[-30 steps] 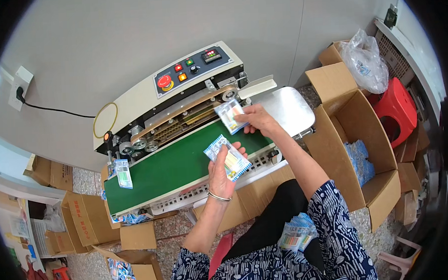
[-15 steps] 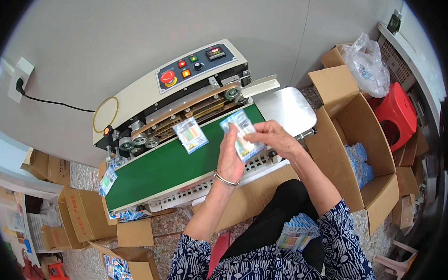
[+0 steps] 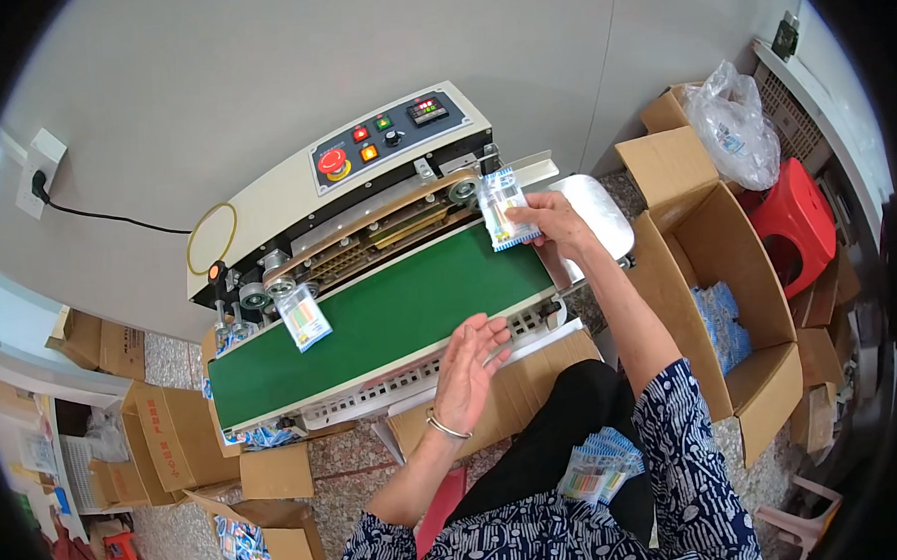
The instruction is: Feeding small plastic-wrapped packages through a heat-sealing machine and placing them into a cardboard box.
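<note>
My right hand [image 3: 554,221] grips a small clear packet [image 3: 504,210] with a blue edge and holds it at the right end of the sealing machine's green conveyor belt [image 3: 390,318], against the roller slot. My left hand [image 3: 469,367] hovers open and empty over the belt's near edge, fingers apart. A second packet [image 3: 303,317] lies on the belt near its left end, under the rollers. A stack of more packets [image 3: 600,466] rests on my lap.
The cream sealing machine has a control panel [image 3: 382,141] with a red button and lights. An open cardboard box [image 3: 728,298] holding blue packets stands at my right, beside a red stool [image 3: 795,227] and a plastic bag [image 3: 730,128]. Cardboard boxes [image 3: 175,432] sit lower left.
The packet on the belt has travelled left toward the machine's far end. My right hand has taken a packet from both hands and moved it up to the belt's right end. My left hand dropped, empty.
</note>
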Demonstrator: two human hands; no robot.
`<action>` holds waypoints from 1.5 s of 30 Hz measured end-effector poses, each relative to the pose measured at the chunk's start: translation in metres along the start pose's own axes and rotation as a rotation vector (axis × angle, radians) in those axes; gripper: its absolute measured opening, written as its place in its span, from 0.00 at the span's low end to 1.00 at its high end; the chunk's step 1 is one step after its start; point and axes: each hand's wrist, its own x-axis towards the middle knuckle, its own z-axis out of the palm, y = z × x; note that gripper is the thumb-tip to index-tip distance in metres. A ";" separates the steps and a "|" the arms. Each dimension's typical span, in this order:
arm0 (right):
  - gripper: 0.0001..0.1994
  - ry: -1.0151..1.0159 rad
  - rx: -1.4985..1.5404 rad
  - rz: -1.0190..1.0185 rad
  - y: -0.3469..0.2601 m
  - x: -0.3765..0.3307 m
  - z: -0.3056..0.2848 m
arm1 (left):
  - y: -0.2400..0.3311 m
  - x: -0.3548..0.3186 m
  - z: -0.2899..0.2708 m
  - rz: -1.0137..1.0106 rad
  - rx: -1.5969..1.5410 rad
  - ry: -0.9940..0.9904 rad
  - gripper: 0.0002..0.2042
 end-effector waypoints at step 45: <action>0.15 0.390 -0.023 0.161 0.110 -0.435 -0.127 | -0.185 -0.146 0.075 0.295 1.169 -0.646 0.12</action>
